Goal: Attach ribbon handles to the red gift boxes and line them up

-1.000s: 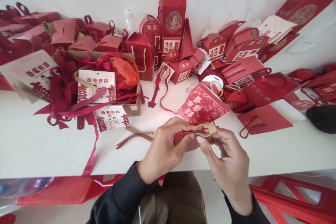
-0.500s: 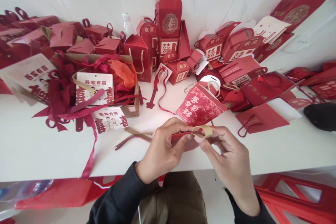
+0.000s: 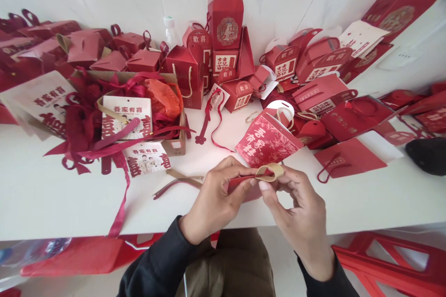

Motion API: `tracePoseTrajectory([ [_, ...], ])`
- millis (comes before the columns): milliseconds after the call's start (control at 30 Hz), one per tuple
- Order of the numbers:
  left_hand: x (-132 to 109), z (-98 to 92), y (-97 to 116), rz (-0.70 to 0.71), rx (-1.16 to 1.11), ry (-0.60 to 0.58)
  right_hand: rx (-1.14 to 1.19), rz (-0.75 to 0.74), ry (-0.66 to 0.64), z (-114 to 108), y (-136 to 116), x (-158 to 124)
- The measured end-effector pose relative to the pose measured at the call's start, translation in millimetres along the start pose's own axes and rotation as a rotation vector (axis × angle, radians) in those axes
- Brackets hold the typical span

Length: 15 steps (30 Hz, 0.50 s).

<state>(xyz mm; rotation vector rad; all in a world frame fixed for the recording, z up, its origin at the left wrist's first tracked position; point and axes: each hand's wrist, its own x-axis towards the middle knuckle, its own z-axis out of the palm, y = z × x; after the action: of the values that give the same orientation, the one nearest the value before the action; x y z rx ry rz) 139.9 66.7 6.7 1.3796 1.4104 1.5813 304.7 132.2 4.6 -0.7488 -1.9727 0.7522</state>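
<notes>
My left hand pinches the top edge of a red gift box between thumb and fingers, above the front of the table. A tan strap curls in a loop at the right end of that edge. My right hand is closed about this strap, its fingers on the outer side and its thumb just below. Most of the box is hidden behind my hands. Loose straps lie left of my left hand. A floral red box with white characters stands just beyond my hands.
A cardboard box of ribbons and printed cards sits at left. Finished-looking red boxes line the back left; more red boxes crowd the wall and right side. A black object lies far right. Red stools stand below the table.
My right hand has shifted slightly, its thumb moving left under the strap. The strap's loop sits a little rounder at the box's edge. My left hand stays nearly still.
</notes>
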Motion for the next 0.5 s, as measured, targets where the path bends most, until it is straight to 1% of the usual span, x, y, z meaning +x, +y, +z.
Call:
tracePoseTrajectory([
  [133,-0.4,-2.1,-0.5,-0.007,-0.022,-0.037,0.003,0.012,0.009,0.6,1.7,-1.1],
  [267,-0.7,-4.3,0.4,0.018,-0.033,-0.062,-0.078,-0.023,0.066,5.3,3.4,-3.3],
  [367,-1.2,-3.4,1.2,0.031,-0.030,-0.046,-0.121,-0.045,0.102,5.5,3.4,-3.2],
  [433,-2.0,-1.4,1.0,0.030,-0.043,-0.010,-0.136,-0.044,0.080,2.6,3.1,-2.3],
  [500,-2.9,0.5,-0.1,0.041,-0.059,0.017,-0.151,-0.038,0.025,-1.6,4.9,-1.2],
])
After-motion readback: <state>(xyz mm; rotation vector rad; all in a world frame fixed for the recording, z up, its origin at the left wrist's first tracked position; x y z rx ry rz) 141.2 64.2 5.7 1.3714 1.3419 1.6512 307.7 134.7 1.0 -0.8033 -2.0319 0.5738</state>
